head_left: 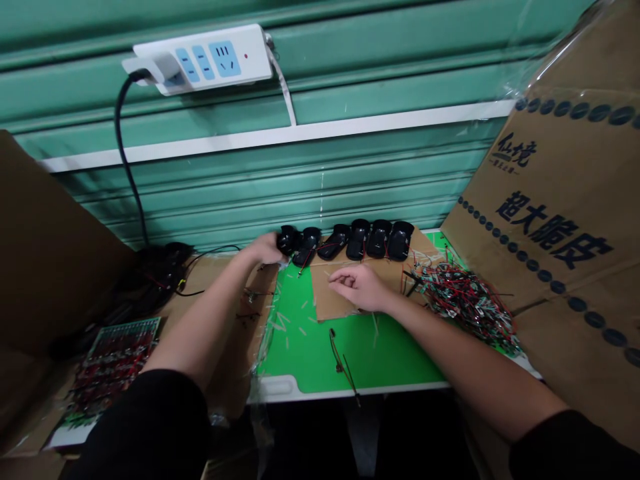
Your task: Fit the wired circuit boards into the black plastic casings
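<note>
My left hand reaches to the back of the green board, with its fingers closed at the edge of a black plastic shell, the leftmost in a row. That shell sits tilted; my fingertips are partly hidden. Beside it lie several similar black shells, including one with a thin red wire hanging out. My right hand is over a cardboard piece, thumb and fingers pinched together. Whatever is between those fingertips is too small to make out. A small wired part lies on the green board nearer to me.
A heap of red and black wired parts lies at right, against a large carton. At left are circuit boards with wires and dark shells. Short pale strips are scattered around. A power strip hangs on the green wall.
</note>
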The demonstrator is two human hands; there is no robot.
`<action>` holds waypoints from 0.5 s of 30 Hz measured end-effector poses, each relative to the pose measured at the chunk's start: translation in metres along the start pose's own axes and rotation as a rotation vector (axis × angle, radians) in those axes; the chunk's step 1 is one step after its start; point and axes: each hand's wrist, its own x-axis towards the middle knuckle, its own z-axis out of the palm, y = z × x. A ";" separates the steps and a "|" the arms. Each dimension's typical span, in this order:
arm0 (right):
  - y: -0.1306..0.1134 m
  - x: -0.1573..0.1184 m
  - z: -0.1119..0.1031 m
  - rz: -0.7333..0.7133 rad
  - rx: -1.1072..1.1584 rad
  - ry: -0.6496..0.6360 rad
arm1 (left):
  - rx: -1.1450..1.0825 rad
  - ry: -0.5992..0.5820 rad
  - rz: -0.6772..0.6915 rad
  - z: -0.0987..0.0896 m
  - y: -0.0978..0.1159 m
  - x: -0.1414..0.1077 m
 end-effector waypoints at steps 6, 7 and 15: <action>-0.004 -0.002 -0.002 0.005 -0.038 -0.011 | 0.200 0.036 -0.083 -0.014 0.000 -0.014; -0.004 -0.002 -0.002 -0.002 -0.053 -0.013 | 0.172 0.064 -0.112 -0.018 0.002 -0.020; -0.003 -0.003 0.000 -0.036 -0.103 -0.034 | -0.061 0.223 -0.120 0.008 0.053 -0.032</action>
